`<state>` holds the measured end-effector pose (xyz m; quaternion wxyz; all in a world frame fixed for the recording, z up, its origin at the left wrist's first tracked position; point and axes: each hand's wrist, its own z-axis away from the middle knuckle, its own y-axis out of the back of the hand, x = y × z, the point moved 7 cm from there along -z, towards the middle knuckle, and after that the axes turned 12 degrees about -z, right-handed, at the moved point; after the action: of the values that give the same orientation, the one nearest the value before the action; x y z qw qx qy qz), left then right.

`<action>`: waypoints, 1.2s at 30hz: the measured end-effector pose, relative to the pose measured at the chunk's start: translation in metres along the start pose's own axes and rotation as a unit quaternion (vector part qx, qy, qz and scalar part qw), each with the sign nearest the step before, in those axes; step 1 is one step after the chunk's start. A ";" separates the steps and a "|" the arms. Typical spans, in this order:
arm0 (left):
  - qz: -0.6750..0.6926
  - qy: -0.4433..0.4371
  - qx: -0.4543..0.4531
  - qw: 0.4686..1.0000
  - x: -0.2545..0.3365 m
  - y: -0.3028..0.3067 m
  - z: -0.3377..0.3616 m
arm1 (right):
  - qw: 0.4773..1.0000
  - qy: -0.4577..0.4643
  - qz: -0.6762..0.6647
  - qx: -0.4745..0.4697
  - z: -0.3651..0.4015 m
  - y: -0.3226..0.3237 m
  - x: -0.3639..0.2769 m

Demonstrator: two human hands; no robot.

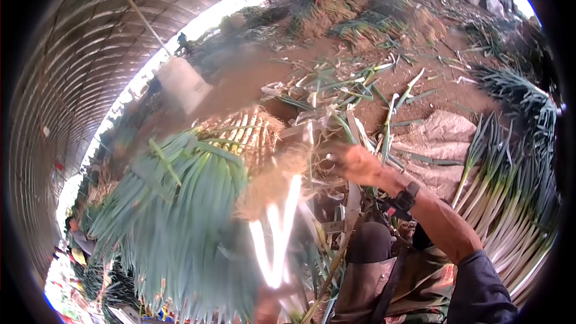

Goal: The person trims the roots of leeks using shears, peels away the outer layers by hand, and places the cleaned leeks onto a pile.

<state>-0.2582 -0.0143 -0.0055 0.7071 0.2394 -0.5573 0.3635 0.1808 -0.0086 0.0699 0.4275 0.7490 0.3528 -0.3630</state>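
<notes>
Roughly centre, right hand (359,165) fisted on leek roots (271,181); grip of left hand (267,308) lost in blur.

Bare earth floor (444,93): scattered leek trimmings (336,84), grey sack (441,129), trimmed leeks (510,204) laid in row, rooty heaps (336,0) beyond.

Onion bundle (180,204) left, laid onion row (510,204) right, sack (441,129) between, heaps (336,0) behind

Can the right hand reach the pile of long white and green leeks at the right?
Probably yes. The right hand is at the blurred brown roots, but the pile of long white and green leeks lies close on its right, with only ground between.
</notes>
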 end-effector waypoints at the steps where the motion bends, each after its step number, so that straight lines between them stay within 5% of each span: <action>1: 0.008 -0.007 -0.011 1.000 0.008 -0.005 0.000 | 0.996 -0.056 -0.054 -0.035 0.010 -0.007 -0.026; 3: 0.029 -0.022 -0.032 0.999 0.026 -0.021 -0.001 | 0.969 -0.178 -0.147 -0.088 0.034 -0.020 -0.086; 5: 0.034 -0.005 -0.054 0.998 0.042 -0.042 0.000 | 0.979 -0.005 -0.193 -0.072 0.040 -0.038 -0.098; 8: -0.054 0.022 -0.006 0.998 0.034 -0.038 -0.002 | 0.896 -0.248 -0.338 -0.144 0.051 -0.066 -0.090; 10: -0.076 0.024 0.025 0.997 0.013 -0.026 -0.006 | 0.998 -0.001 -0.006 -0.063 0.039 -0.044 -0.098; 12: -0.058 0.028 0.023 0.998 0.006 -0.023 -0.004 | 0.913 0.241 0.329 0.028 0.044 -0.044 -0.093; 14: -0.031 0.036 0.015 0.999 0.014 -0.029 -0.001 | 0.881 0.262 0.367 0.145 0.022 0.024 -0.063; 15: -0.019 0.039 0.013 0.999 0.019 -0.032 -0.001 | 0.992 0.030 0.027 0.124 0.013 0.063 -0.058; 16: -0.006 0.044 0.010 0.999 0.026 -0.034 0.001 | 0.898 -0.164 -0.320 0.253 0.025 0.097 -0.055; 17: 0.002 0.048 0.007 0.999 0.028 -0.036 0.003 | 0.902 -0.099 -0.329 0.261 0.019 0.109 -0.054; 19: 0.023 0.056 -0.002 0.998 0.036 -0.041 0.006 | 0.939 -0.135 -0.260 0.178 0.021 0.103 -0.048; 20: 0.028 0.059 -0.006 0.998 0.038 -0.042 0.006 | 0.995 -0.053 0.029 0.074 0.016 0.085 -0.048; 21: 0.034 0.031 -0.048 0.998 0.028 -0.035 -0.004 | 0.948 0.033 0.314 -0.040 0.019 0.055 -0.040; 23: 0.040 0.029 0.015 0.999 0.042 -0.039 -0.001 | 0.936 -0.006 0.343 -0.083 0.046 0.023 -0.064; 25: 0.012 0.057 0.000 0.998 0.047 -0.041 -0.003 | 0.937 -0.003 0.326 -0.127 0.062 -0.014 -0.058; 27: -0.025 0.038 0.027 0.999 0.048 -0.035 -0.006 | 0.958 0.231 0.124 -0.112 0.080 -0.062 -0.083; 30: -0.021 0.064 0.046 0.997 0.045 -0.027 -0.011 | 0.948 0.108 0.020 -0.298 0.128 -0.117 -0.106; 36: -0.004 0.011 0.087 0.996 0.075 -0.032 -0.026 | 0.908 0.108 -0.108 -0.391 0.190 -0.197 -0.127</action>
<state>-0.2087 0.0040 0.0619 0.6908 0.2984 -0.5149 0.4107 -0.0924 -0.1302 0.0312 0.6035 0.5136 0.5894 -0.1569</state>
